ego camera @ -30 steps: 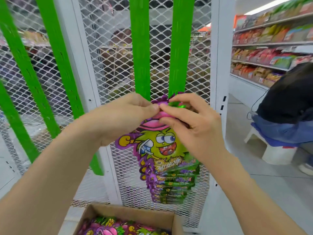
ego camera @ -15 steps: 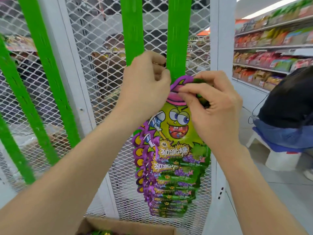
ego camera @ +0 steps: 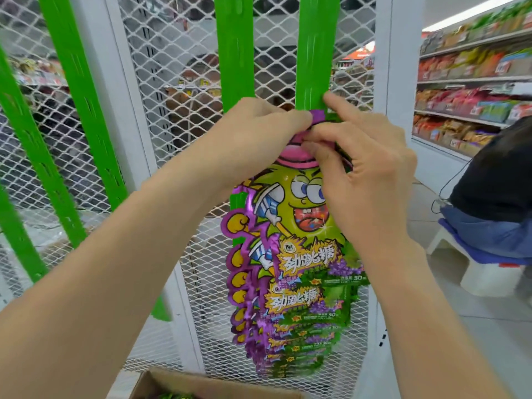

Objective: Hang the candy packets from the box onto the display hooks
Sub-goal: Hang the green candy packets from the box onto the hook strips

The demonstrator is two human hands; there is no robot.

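White wire mesh (ego camera: pixel 178 82) fills the display panel, and bright green slotted strips (ego camera: pixel 312 53) run down it. Against the right-hand strip hangs the stack of candy packets (ego camera: pixel 299 277), overlapped like shingles, with its top raised to the strip and its tail ending just above the cardboard box (ego camera: pixel 184 384) at the bottom edge. More packets barely show in the box.

The packets are glossy foil, so I judge them light, limp and a little slippery. The bunch would sway and fan apart if held low, so the purple-and-pink header at the top is the sensible place to grip.

Both hands are there. The left hand (ego camera: pixel 253 139) has its fingers curled, pinching the header from the left. The right hand (ego camera: pixel 365 168) pinches it with thumb and middle fingers while its forefinger reaches up to touch the green strip. The hook itself is hidden behind the fingers.

Each packet shows a grinning cartoon face and the bold characters 劲跳糖, with a small "30" at the lower right. The oval badge above the name is too small to read with confidence.
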